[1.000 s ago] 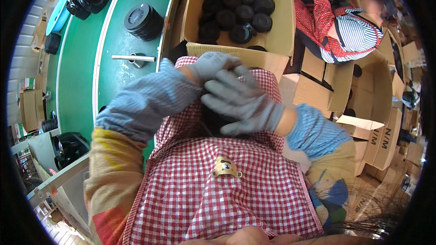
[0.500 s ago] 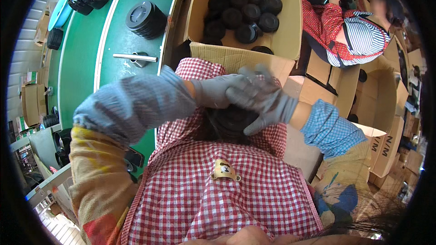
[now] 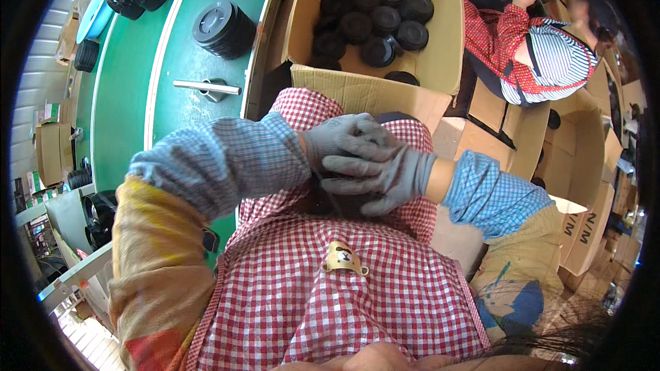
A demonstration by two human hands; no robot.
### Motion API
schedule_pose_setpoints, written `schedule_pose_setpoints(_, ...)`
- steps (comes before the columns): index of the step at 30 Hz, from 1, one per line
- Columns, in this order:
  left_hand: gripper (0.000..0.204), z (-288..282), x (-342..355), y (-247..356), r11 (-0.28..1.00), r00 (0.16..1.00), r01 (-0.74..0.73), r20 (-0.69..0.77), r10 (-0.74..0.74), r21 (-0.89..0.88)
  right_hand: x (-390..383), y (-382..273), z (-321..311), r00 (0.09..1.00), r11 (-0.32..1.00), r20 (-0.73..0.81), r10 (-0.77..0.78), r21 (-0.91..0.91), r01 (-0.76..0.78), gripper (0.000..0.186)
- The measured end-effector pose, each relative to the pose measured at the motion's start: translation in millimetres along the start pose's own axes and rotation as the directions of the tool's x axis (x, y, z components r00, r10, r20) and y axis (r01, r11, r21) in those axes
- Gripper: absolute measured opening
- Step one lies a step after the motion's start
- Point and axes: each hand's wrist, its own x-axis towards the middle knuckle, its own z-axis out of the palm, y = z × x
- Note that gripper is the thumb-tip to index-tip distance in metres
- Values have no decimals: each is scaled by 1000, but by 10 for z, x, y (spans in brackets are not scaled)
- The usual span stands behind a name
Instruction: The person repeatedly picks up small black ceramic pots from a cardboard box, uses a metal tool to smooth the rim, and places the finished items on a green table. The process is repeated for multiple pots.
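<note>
Over my lap, my two grey-gloved hands are pressed together, the right partly across the left. My left hand (image 3: 337, 139) has its fingers bent in, closed. My right hand (image 3: 392, 175) curls its fingers over the front, with the thumb lower and apart. Beneath them sits a dark, shiny object (image 3: 337, 205), mostly covered by the gloves and the apron folds. What exactly the fingers pinch is hidden. Just beyond my knees stands an open cardboard box (image 3: 371, 89) with several round black stacks (image 3: 385, 20) in it.
On the green table (image 3: 179, 55) at left stand a stack of black round lids (image 3: 223, 29) and a metal tube with a crossbar (image 3: 210, 88). A blue basin (image 3: 96, 17) is at far left. Another person (image 3: 529, 55) sits at upper right, near more open cardboard boxes (image 3: 574, 141).
My hands have drawn together and slightly lower; the right fingers, lifted and blurred before, now curl over the front. The black round object beneath is more covered.
</note>
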Motion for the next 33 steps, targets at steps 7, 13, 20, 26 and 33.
schedule_pose_setpoints(7,28,-104,416,492,764,993,39,59,-100,643,236,-383,326,979,979,-195,60,-182,-96,60)
schedule_pose_setpoints(13,27,-143,90,102,253,526,-777,374,764,576,-136,204,-81,994,998,100,-51,-24,53,83)
schedule_pose_setpoints(20,37,-68,366,88,829,998,-20,54,-13,559,268,-344,346,992,991,-19,126,-40,-126,65)
schedule_pose_setpoints(26,32,-249,130,316,922,940,-145,-241,241,358,-107,-258,24,910,954,-287,301,83,-289,77)
schedule_pose_setpoints(33,95,163,-914,272,483,902,-344,139,410,805,-453,-669,504,820,891,-376,432,37,-453,95)
